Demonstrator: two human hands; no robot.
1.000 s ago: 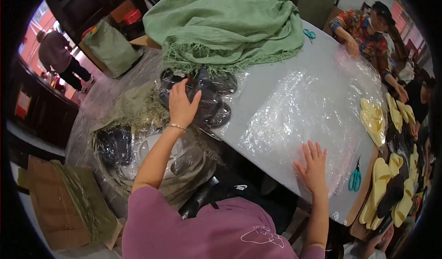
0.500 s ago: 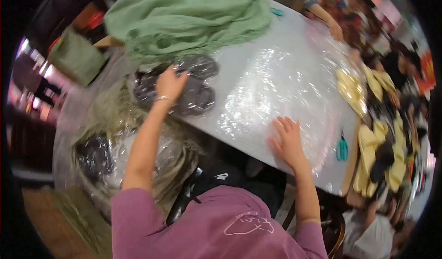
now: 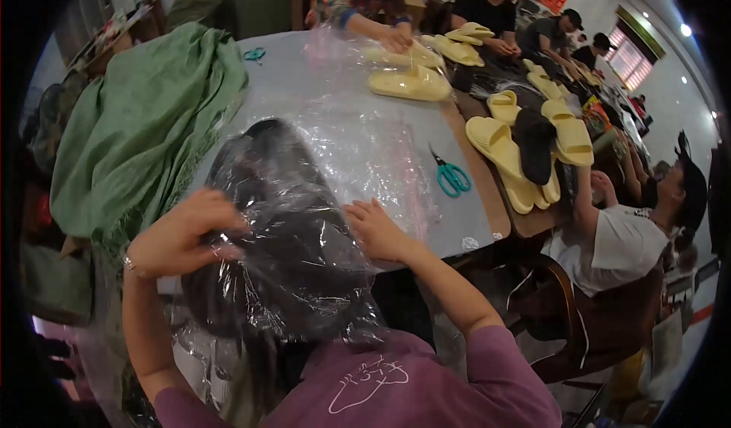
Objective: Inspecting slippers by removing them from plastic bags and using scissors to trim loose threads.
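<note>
A grey counter (image 3: 320, 70) in a crowded workroom is draped with green cloth (image 3: 137, 123). A clear bag of dark slippers (image 3: 289, 237) is pinched by the left grip (image 3: 183, 234) and touched by the spread right grip (image 3: 377, 230), at the counter's near edge.

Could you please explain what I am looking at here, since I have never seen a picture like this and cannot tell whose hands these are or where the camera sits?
There is no machine here. The picture comes from a wide fisheye camera worn on a person's head, looking down, so straight edges bend near the rim. The two arms in purple sleeves rising from the lower edge are that person's own.

The left hand has a grip on a clear plastic bag full of dark items, lifted over the near edge of the grey table. The right hand touches the bag's other side.

On the table lie a loose plastic sheet, a green cloth and teal scissors. Further right are yellow slippers, with other people seated around the table at work.
</note>
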